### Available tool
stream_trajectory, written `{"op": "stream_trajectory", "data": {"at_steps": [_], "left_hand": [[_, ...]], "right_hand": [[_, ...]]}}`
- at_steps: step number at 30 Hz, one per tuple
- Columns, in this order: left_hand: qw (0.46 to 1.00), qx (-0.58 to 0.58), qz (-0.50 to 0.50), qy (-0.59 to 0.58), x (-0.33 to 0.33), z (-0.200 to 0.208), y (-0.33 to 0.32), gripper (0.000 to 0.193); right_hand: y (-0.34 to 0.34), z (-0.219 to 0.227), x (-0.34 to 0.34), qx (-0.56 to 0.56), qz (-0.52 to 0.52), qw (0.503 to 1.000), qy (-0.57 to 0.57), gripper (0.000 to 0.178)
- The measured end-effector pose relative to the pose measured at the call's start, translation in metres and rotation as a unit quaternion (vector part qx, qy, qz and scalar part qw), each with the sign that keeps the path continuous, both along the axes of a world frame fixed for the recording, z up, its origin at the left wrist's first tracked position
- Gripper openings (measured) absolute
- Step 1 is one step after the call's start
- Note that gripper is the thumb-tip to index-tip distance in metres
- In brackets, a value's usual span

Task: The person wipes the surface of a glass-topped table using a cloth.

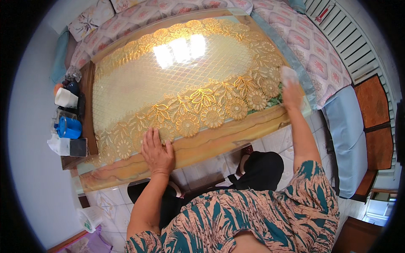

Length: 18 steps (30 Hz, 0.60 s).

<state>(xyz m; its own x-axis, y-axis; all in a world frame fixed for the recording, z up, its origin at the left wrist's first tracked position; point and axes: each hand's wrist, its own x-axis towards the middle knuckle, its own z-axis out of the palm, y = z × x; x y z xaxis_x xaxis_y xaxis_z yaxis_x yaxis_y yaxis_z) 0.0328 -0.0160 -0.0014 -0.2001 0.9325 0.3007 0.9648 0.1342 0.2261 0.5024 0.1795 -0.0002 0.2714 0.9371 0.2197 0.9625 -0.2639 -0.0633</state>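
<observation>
A gold lace-patterned tablecloth [201, 98] covers a low table with a marbled, yellow-brown border [219, 141]. My left hand [157, 151] lies flat near the table's close edge, fingers spread over the cloth's flowered rim and holding nothing. Stretched out to the right end of the table, my right hand [292, 96] is smeared by motion. A crumpled white wipe [289, 74], tissue or cloth I cannot tell, is under its fingers against the tabletop. Bright window glare sits on the cloth's far middle.
At the table's left end, a brown wooden tray [89, 105] borders a blue mug [68, 127], a white cup [66, 98] and a dark-sided box [78, 147]. A patterned sofa [301, 40] runs along the far and right sides. A white bin [89, 218] stands at lower left.
</observation>
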Motion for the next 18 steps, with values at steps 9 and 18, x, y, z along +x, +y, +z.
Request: {"op": "stream_trajectory", "data": {"at_steps": [9,18], "left_hand": [[1.000,0.014,-0.002,0.022,0.001,-0.007,-0.003,0.054],[0.999,0.029,0.003,0.024,-0.002,-0.018,0.003,0.052]], "right_hand": [[-0.107,-0.014,-0.063,0.034,-0.013,0.997,-0.074,0.047],[-0.204,0.005,-0.252,0.084,0.422,0.894,0.124,0.050]]}}
